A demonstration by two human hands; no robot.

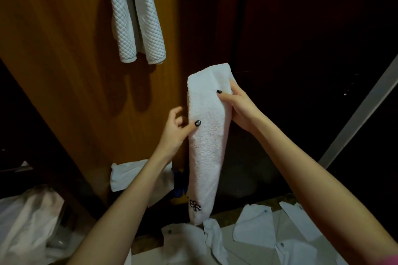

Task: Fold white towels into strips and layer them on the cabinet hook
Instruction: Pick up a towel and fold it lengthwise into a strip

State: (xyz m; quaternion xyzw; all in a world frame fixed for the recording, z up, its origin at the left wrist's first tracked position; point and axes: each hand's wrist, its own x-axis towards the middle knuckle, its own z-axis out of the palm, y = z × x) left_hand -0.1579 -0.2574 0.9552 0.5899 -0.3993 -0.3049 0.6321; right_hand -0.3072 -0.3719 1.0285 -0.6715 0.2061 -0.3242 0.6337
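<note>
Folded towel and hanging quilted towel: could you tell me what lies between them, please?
Head view: only bare cabinet door separates the folded towel and the quilted towel.

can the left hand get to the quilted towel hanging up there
Probably yes: nothing lies between the left hand and the quilted towel above it, and the right hand also grips the folded towel, freeing the left.

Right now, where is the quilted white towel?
Head view, upper left: the quilted white towel hangs against the orange wooden cabinet panel, above the folded white terry towel.
</note>
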